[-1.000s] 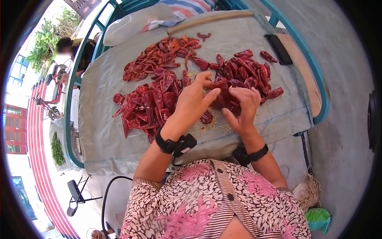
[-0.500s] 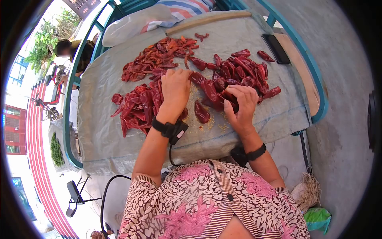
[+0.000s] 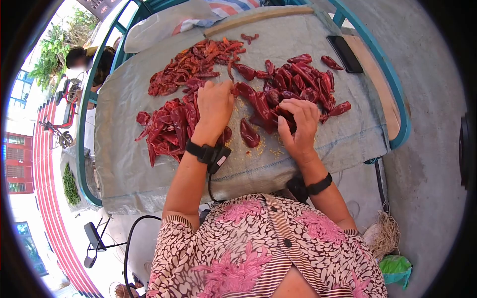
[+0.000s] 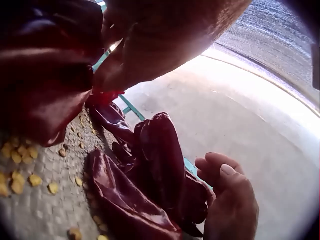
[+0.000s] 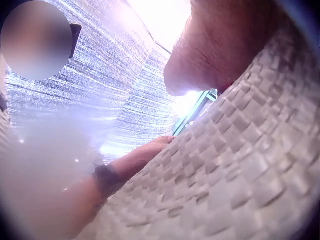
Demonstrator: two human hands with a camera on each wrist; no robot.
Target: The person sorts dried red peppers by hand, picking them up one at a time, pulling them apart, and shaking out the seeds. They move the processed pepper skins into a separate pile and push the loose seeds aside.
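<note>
Half done, by the look of it

Three heaps of dried red chillies are spread on a woven sack cloth (image 3: 124, 164) over a teal-framed table (image 3: 403, 119): a left heap (image 3: 166, 129), a far heap (image 3: 191, 67) of paler, flatter pieces, and a right heap (image 3: 305, 82) of plump dark pods.

The left hand (image 3: 214, 107) is laid palm-down on the inner edge of the left heap, fingers stretched forward. Whether a pod is pinched beneath cannot be told from the head or left wrist view. The right hand (image 3: 299, 124) is clenched on dark pods (image 4: 160, 170) at the near edge of the right heap, with its fingers curled round them. One loose pod (image 3: 248, 134) is seen lying between the two hands. Yellow seeds (image 3: 266, 151) are scattered on the cloth around it. The right wrist view is filled by cloth weave and a blurred bit of hand, so no grip is shown there.

Progress, as judged: the spilled seeds and the two stacked heaps suggest a good share has been handled. The right heap is sizeable, so plenty is left.

A black phone (image 3: 345, 53) is set at the far right corner, well apart from the chillies. A wooden slat (image 3: 258, 21) is laid along the far edge.
</note>
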